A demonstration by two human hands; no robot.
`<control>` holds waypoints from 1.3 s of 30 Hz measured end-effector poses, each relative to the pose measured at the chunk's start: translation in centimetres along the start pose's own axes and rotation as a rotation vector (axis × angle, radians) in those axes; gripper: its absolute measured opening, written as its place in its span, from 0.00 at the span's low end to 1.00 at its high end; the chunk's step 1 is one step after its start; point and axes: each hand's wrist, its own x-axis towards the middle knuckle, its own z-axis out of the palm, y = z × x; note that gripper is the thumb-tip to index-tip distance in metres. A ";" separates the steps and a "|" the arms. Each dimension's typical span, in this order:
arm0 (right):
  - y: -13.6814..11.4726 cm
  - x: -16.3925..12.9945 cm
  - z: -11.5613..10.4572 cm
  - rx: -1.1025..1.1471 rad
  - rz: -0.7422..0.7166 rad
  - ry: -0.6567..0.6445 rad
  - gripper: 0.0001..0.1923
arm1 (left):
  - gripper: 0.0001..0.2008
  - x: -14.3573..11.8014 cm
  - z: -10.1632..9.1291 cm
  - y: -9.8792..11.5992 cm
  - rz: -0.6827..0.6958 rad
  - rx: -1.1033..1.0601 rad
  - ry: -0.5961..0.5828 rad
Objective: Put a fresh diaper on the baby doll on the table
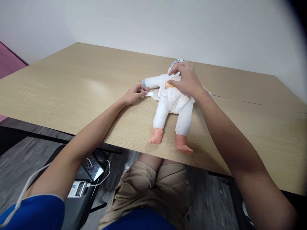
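Baby doll (161, 113) lying face-up on wooden table (96, 80). Left hand (136, 94) pinching diaper's (176, 101) side tab (150, 94); right hand (185, 78) spreading unclenched over doll's chest, thumb near diaper's top edge. Best keeping tab flat, diaper front centred.

Mid-frame, the doll (173, 104) has matt cloth limbs (161, 113) and smooth, plastic-looking feet (157, 135); its diaper (177, 101) looks papery. The surface (72, 92) shows wood grain with a slight sheen. Lower left, a dark screen (93, 168) is glossy; lower centre, the shorts (137, 179) are matt cloth.
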 end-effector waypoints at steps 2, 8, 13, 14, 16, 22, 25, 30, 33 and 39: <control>-1.7 0.1 -0.6 -0.032 0.000 0.047 0.15 | 0.19 -0.1 0.0 0.1 -0.003 -0.009 -0.006; -5.2 1.5 0.2 0.012 -0.307 -0.474 0.19 | 0.21 -0.2 -0.1 0.2 -0.037 -0.098 0.053; -3.8 2.7 4.1 -0.037 -0.226 -0.575 0.22 | 0.19 0.5 0.3 1.3 0.006 -0.221 0.042; -3.5 2.9 4.6 -0.031 -0.203 -0.562 0.24 | 0.17 0.7 0.5 1.7 0.023 -0.232 0.035; -3.2 3.2 4.6 -0.047 -0.194 -0.550 0.30 | 0.14 1.5 0.8 2.8 0.065 -0.233 0.040; -4.3 1.3 0.4 -0.090 -0.268 -0.343 0.31 | 0.11 3.8 2.0 6.5 0.138 -0.203 0.027; -3.9 -1.1 -1.7 -0.052 -0.164 -0.115 0.25 | 0.10 4.3 3.0 7.9 0.162 -0.207 -0.026; -2.0 -4.0 -2.0 0.071 0.136 0.037 0.14 | 0.08 4.9 4.7 8.9 0.140 -0.197 -0.047; -1.4 -4.4 -1.3 0.156 0.211 0.032 0.12 | 0.08 5.4 5.5 9.0 0.143 -0.239 -0.050; -1.4 -3.8 -1.1 0.348 0.255 0.039 0.13 | 0.09 5.7 6.5 9.6 0.101 -0.277 -0.041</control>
